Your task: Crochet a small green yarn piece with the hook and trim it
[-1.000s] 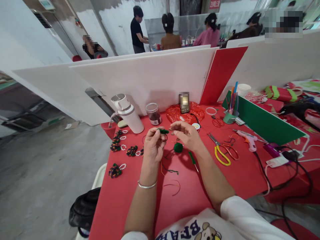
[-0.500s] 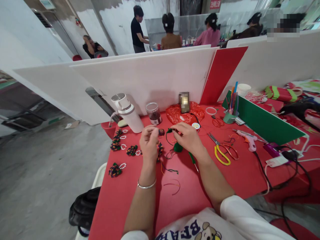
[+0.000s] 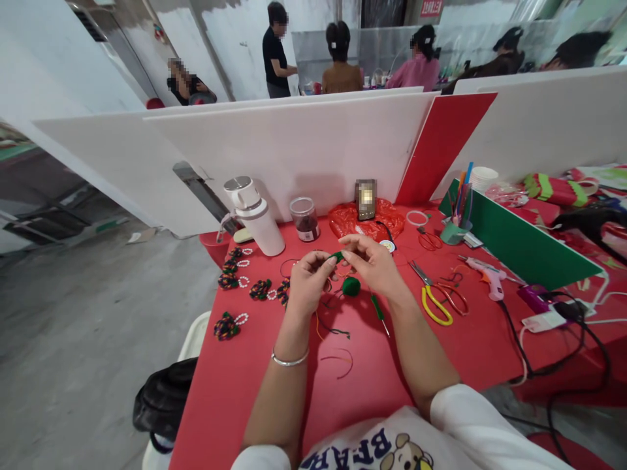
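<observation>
Both hands meet over the middle of the red table. A small green yarn piece is pinched between the fingertips of my left hand and my right hand; its exact form is too small to make out. Just below them lies a round green ball, with a green-handled crochet hook beside my right forearm. Several multicoloured yarn charms with white bead loops, one of them a knotted charm, are spread left of my left hand. Loose yarn ends trail between my wrists.
A white flask, a clear jar and a phone on a red plastic bag line the back. Yellow-and-red-handled scissors, a pink glue gun and a pen cup stand right. Several people sit beyond the white partition.
My left hand has moved right to meet my right hand and now grips the green yarn piece too. The dark multicoloured ball by my left fingers is now out of sight.
</observation>
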### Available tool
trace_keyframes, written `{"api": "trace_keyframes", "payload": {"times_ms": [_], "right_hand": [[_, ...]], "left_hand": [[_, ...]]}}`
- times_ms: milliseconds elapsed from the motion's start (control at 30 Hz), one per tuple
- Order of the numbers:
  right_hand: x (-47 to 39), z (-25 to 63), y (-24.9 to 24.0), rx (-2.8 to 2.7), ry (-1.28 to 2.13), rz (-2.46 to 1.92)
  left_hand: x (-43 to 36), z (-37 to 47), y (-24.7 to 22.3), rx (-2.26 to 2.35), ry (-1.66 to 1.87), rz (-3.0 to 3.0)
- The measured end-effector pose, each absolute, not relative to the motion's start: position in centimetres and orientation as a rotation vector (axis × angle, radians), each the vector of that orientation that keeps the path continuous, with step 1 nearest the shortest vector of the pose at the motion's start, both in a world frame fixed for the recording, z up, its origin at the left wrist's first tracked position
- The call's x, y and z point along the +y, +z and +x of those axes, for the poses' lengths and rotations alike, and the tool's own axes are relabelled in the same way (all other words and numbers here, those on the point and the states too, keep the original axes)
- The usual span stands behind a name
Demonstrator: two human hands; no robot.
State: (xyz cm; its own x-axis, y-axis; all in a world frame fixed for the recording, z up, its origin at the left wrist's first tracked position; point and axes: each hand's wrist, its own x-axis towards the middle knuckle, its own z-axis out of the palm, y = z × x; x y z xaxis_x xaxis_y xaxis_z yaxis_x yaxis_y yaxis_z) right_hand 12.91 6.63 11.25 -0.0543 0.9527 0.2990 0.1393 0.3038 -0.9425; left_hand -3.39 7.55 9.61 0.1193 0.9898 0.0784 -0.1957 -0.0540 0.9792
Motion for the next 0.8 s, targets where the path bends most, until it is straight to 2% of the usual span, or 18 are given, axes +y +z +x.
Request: {"api": "trace_keyframes", "payload": {"times_ms": [367, 667, 800], "right_hand": [[7.0, 11.9, 11.0, -1.528, 0.654, -1.150], [7.0, 12.9, 11.1, -1.528, 0.868, -1.156], [7.1, 13.2, 11.1, -1.495, 0.829, -1.180]], "left_hand": [[7.7, -2.6, 9.1, 1.027, 1.410, 1.197], [7.4, -2.8, 9.4, 1.020, 1.349, 1.208], [7.5, -2.5, 9.0, 1.105, 1.407, 1.270]]}}
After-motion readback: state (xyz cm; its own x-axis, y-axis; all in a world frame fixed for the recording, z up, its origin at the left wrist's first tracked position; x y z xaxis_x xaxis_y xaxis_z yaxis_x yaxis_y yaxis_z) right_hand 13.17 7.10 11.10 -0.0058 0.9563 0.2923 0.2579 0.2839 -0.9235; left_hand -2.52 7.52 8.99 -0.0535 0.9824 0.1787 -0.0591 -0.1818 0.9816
